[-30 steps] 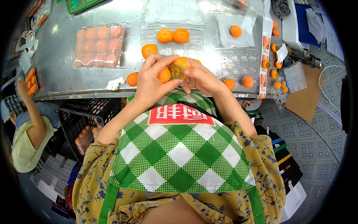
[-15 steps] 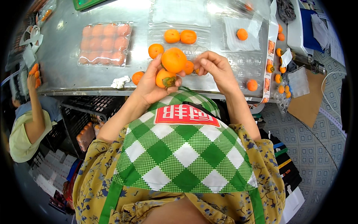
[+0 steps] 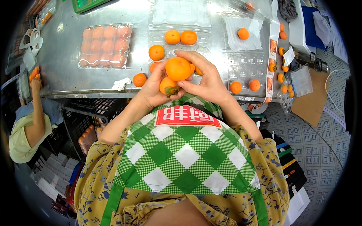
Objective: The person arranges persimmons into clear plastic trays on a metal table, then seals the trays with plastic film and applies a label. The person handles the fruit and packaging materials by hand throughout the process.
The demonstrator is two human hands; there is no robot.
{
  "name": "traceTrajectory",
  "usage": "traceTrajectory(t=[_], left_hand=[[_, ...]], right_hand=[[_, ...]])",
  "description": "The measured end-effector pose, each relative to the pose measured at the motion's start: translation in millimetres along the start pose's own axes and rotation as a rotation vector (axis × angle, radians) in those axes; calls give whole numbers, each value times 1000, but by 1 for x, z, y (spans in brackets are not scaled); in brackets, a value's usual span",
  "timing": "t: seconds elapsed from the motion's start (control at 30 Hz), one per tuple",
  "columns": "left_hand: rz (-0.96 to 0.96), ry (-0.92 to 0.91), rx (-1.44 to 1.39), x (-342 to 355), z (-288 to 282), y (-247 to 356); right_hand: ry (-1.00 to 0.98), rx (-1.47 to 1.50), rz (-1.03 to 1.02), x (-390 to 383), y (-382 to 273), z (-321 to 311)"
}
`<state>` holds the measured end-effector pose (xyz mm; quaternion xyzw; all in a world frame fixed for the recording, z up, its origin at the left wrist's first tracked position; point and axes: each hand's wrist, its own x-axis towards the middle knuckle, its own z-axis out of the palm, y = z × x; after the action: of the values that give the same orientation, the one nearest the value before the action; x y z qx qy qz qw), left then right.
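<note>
My left hand (image 3: pixel 152 92) holds two orange persimmons in front of my chest, one (image 3: pixel 178 68) above the other (image 3: pixel 166 87), whose green calyx faces out. My right hand (image 3: pixel 203 77) grips the pair from the right, its index finger over the upper fruit and its thumb near the lower one's calyx. Just beyond them on the steel table, more persimmons (image 3: pixel 156 52) lie on and around an open clear clamshell tray (image 3: pixel 203 49), and a loose one (image 3: pixel 139 80) sits to the left near a crumpled white tissue (image 3: pixel 120 83). Some fruit behind my hands is partly hidden.
On the steel table (image 3: pixel 60 64) are a filled clear pack (image 3: pixel 105 45), a green scale (image 3: pixel 85 4) and two further trays (image 3: pixel 245 66). More fruit lines the right edge. Below left stands a black crate (image 3: pixel 86 109); at far left a co-worker (image 3: pixel 32 132) reaches toward fruit.
Half a second ago my right hand was apart from the fruit at the right; it has moved left onto it. A second ago both hands were also together round the persimmons, with a calyx facing up.
</note>
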<state>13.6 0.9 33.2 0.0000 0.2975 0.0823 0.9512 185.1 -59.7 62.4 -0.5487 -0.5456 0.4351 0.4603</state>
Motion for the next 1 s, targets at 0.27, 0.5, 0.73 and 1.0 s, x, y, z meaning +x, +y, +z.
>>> traceTrajectory(t=[0.27,0.5,0.73,1.0], left_hand=[[11,-60,35,1,0,-2],[-102,-2,187,3,9,-1],[-24,91,580,10,19,-6],[144,-16,546,11,24,-9]], right_hand=[[60,369,304,-6,11,-4],[13,551,364,-15,15,-15],[209,172,250,-59,43,-44],[525,-659,427,-136,88,-129]])
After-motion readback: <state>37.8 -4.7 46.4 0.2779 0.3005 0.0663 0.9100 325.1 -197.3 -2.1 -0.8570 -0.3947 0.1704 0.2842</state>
